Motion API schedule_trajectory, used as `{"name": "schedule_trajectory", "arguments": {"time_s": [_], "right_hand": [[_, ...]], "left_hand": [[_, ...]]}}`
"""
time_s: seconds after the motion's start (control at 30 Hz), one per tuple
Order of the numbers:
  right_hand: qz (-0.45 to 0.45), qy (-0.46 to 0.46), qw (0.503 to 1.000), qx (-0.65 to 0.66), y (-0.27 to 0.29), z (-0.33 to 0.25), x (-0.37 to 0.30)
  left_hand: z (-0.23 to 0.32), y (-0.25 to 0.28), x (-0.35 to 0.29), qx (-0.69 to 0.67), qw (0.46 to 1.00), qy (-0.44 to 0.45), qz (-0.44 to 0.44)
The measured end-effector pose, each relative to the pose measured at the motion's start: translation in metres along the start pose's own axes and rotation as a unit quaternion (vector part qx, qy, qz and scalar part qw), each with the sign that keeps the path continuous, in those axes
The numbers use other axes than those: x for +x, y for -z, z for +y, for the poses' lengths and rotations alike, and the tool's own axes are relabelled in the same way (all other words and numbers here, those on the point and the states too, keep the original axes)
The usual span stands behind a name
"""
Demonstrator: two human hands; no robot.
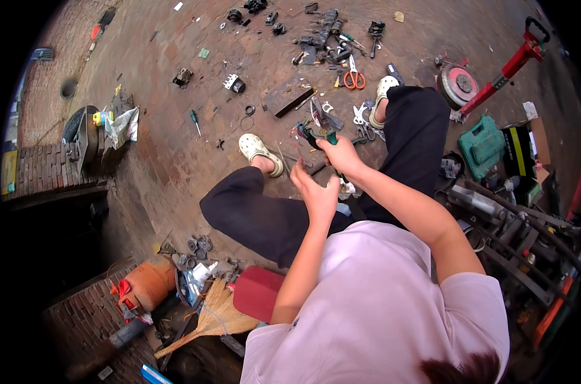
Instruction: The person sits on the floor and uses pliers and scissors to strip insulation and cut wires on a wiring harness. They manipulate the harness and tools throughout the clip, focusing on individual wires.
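Note:
My right hand [343, 155] is closed around green-handled pliers [331, 137], whose dark head points left. Just below and to the left, my left hand [316, 191] has its fingers bent near the tool's head. A thin reddish strand shows at its fingertips, but what they hold is too small to make out. On the ground under the hands lie loose wires and metal scraps [319, 114]. Beyond them is a dark rectangular metal piece [289, 96]. Orange-handled scissors [354, 78] lie farther off, near my right shoe [385, 86].
Several dark motor parts [322, 32] lie scattered at the far side. A screwdriver [195, 121] is on the ground to the left. On the right are a red-handled stand [504, 70], a grinding disc [458, 83] and a green case [482, 146]. A straw broom [217, 313] and orange tank [151, 285] lie lower left.

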State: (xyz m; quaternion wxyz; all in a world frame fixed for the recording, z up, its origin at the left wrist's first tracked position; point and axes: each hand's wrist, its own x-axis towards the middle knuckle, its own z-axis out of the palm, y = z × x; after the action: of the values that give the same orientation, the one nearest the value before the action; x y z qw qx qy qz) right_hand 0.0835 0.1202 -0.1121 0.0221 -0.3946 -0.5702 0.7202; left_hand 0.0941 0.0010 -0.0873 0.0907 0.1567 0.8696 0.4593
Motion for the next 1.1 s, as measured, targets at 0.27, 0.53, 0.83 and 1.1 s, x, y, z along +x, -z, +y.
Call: {"name": "schedule_trajectory", "arguments": {"time_s": [0.27, 0.53, 0.83, 1.1], "right_hand": [[-0.061, -0.101, 0.982, 0.149, -0.014, 0.025, -0.020], [-0.079, -0.050, 0.986, 0.140, -0.014, 0.028, -0.011], [0.011, 0.043, 0.994, -0.104, -0.017, 0.069, 0.017], [0.072, 0.010, 0.975, -0.208, -0.026, 0.073, 0.004]], "left_hand": [[-0.035, -0.003, 0.013, -0.123, 0.956, 0.145, -0.224], [-0.022, -0.025, 0.005, 0.062, 0.983, 0.158, -0.068], [-0.051, -0.050, 0.004, 0.074, 0.984, 0.135, -0.087], [-0.080, -0.060, -0.010, 0.046, 0.981, 0.165, -0.093]]}}
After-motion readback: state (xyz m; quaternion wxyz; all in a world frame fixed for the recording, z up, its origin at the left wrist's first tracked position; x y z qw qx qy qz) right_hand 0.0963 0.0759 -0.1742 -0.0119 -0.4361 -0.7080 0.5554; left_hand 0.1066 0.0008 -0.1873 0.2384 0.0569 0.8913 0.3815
